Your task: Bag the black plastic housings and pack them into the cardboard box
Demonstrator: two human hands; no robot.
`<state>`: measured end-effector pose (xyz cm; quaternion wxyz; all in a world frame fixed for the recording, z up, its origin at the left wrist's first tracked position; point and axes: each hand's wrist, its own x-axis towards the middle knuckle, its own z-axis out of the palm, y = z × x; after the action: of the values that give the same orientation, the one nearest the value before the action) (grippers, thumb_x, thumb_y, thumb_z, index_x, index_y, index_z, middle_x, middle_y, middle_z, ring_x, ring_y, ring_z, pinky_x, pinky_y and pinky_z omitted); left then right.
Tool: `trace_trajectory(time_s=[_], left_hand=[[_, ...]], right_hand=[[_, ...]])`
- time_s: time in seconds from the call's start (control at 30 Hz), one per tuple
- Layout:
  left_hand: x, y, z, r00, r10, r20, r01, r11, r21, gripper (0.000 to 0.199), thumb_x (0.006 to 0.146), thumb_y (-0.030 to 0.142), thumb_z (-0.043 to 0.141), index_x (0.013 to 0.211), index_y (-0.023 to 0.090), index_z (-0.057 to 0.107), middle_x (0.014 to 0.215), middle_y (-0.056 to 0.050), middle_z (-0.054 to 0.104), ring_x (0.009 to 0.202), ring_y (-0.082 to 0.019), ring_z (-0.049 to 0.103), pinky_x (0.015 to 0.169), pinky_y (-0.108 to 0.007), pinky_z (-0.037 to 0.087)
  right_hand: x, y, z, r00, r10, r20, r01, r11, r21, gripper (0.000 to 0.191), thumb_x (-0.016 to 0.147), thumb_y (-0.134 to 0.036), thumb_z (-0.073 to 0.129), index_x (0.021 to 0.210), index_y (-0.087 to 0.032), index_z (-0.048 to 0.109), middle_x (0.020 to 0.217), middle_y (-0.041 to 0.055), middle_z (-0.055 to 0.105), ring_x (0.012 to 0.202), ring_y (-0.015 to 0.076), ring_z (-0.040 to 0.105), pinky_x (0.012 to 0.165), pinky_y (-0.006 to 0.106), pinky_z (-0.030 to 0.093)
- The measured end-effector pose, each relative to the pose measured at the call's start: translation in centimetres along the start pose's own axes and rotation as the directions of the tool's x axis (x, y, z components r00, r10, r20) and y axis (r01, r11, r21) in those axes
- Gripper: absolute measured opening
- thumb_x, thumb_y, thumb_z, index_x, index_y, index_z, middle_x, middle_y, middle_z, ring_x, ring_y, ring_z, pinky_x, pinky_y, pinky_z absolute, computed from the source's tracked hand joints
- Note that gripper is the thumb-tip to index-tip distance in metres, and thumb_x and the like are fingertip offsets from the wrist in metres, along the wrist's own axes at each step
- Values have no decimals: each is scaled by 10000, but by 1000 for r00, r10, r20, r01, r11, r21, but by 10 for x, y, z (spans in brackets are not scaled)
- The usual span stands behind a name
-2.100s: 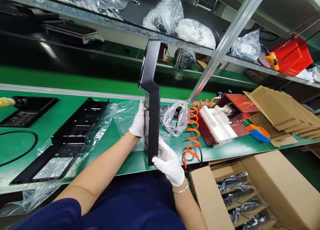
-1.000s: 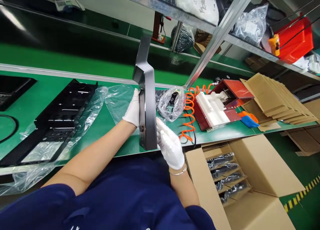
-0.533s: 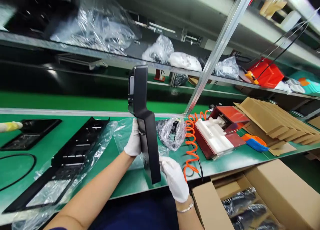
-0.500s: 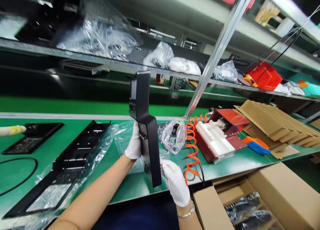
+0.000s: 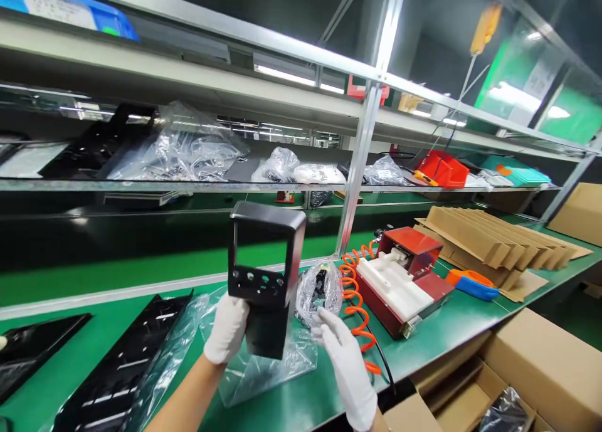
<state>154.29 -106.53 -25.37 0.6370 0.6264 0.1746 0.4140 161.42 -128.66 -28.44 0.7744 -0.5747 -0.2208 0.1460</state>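
Observation:
My gloved left hand (image 5: 227, 330) grips a black housing panel (image 5: 264, 288) by its left side, holding it upright above the bench. The panel has a rectangular window at the top with a row of small holes below it. To the right of it, my gloved right hand (image 5: 345, 363) is apart from the panel, fingers stretched out and holding nothing. Just beyond those fingertips lies a plastic-wrapped bundle (image 5: 320, 291). Under the panel a clear plastic bag (image 5: 268, 372) is spread on the green bench (image 5: 301, 404).
A larger black panel (image 5: 126, 363) lies on the left. On the right are a coiled orange air hose (image 5: 355, 294), a red and white fixture (image 5: 399, 288), tape rolls (image 5: 473, 284), cardboard dividers (image 5: 498, 237) and an open carton (image 5: 540, 363). A metal post (image 5: 360, 156) supports the shelves.
The black panel has turned from edge-on so that its window and holes face me. My right hand has let go of its lower edge and opened. The view has tilted upward.

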Motion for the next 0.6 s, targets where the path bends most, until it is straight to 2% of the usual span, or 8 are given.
trace_trajectory(time_s=[0.1,0.17,0.3,0.4,0.53,0.6], left_hand=[[-1,10,-10,994,91,54,-96,989,113,450,570,601,820,771,225,677,742,-46,713,721,-267,648,678,-360,564],[-2,14,-13,985,124,121,-148,966,211,357,578,500,820,748,223,674,703,-25,690,665,-232,617,639,-329,533],[-5,23,-15,963,156,218,-233,890,392,328,600,507,778,736,223,686,668,-12,676,627,-214,600,616,-311,490],[-6,34,-13,950,133,283,-274,789,549,344,605,553,745,726,236,686,652,-13,677,605,-225,603,597,-317,452],[-8,49,-8,925,107,364,-353,593,724,397,611,623,727,744,252,682,633,-37,660,579,-243,586,582,-321,378],[-10,53,-4,913,129,386,-395,514,762,435,633,672,711,769,261,673,602,-35,615,533,-227,531,564,-307,329]], right_hand=[[6,-25,-3,994,-92,-66,94,995,27,506,849,-587,745,1223,-246,741,1246,108,735,1022,268,727,963,443,604],[8,-42,-3,980,-163,-115,168,985,34,482,863,-560,738,1227,-244,734,1248,106,732,996,258,726,947,438,608],[12,-70,-7,936,-263,-233,269,963,-4,486,892,-488,705,1305,-233,679,1315,108,692,1074,269,698,970,455,594],[16,-85,-16,883,-378,-278,340,924,-178,529,900,-369,664,1407,-231,605,1357,113,658,1078,262,683,1003,470,571],[23,-102,-32,809,-554,-197,400,764,-506,645,815,-178,613,1459,-186,566,1379,132,634,1137,268,654,1121,495,478],[25,-109,-40,820,-564,-91,412,694,-591,643,766,-135,603,1407,-189,614,1364,116,649,1213,288,624,1171,521,424]])
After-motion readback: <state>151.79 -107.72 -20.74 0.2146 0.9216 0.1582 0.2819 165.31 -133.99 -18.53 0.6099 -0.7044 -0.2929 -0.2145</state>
